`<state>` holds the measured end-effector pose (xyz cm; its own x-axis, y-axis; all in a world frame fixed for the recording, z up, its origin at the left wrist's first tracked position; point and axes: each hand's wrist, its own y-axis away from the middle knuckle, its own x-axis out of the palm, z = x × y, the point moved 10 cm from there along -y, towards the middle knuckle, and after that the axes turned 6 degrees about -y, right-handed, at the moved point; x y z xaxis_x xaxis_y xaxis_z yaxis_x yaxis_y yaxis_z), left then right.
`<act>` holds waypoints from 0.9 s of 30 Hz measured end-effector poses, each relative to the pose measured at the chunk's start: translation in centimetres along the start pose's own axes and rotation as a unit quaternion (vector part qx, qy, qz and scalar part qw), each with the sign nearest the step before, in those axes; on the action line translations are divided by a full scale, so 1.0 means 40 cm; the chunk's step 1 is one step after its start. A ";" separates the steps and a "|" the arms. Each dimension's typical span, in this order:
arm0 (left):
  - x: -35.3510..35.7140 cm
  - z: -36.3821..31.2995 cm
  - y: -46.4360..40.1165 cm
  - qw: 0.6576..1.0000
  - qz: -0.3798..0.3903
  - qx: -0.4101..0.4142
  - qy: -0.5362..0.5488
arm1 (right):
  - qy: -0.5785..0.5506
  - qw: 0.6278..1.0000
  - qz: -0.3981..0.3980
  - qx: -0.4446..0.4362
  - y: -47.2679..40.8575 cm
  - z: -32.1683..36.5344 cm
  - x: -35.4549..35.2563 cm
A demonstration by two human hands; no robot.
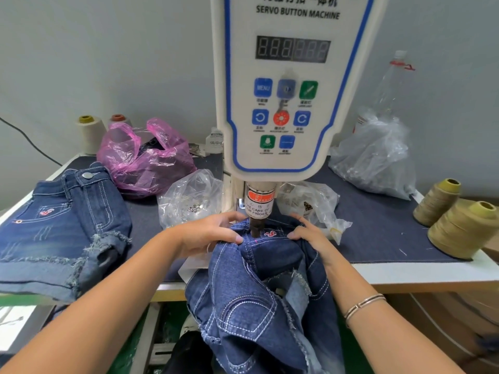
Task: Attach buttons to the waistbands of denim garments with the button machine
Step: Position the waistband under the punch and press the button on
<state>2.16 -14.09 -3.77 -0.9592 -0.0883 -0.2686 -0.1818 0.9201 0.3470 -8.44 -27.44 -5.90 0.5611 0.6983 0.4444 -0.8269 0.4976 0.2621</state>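
- The servo button machine (283, 85) stands on the table (421, 275), its punch head (256, 228) down on the waistband.
- Denim shorts (256, 300) hang off the table edge, waistband (270, 234) stretched between both hands.
- The left hand (213, 233) pinches the waistband just left of the punch.
- The right hand (307, 233) grips it just right.

The white button machine (286, 85) says "SERVO BUTTON MACHINE" near its top, its dark number screen (293, 49) shows rows of 8s, one blue button (263, 87) says "MENU", and the sticker on the press head (259, 203) reads "CARE OF" and "FINGER".
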 end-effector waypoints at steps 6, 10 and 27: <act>-0.002 0.001 0.055 0.976 0.038 -0.071 -0.202 | 0.029 1.000 -0.007 -0.009 0.000 0.007 0.004; -0.021 -0.017 0.053 0.977 -0.003 -0.049 -0.207 | 0.033 0.999 -0.011 -0.010 -0.002 0.008 0.010; 0.022 0.029 0.027 0.990 -0.046 -0.012 0.130 | -0.002 0.998 -0.056 -0.027 -0.012 -0.007 -0.034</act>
<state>1.37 -12.71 -4.68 -0.9608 -0.2704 -0.0609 -0.2741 0.8942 0.3539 -8.81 -28.48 -6.87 0.6499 0.6347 0.4181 -0.7555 0.5995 0.2641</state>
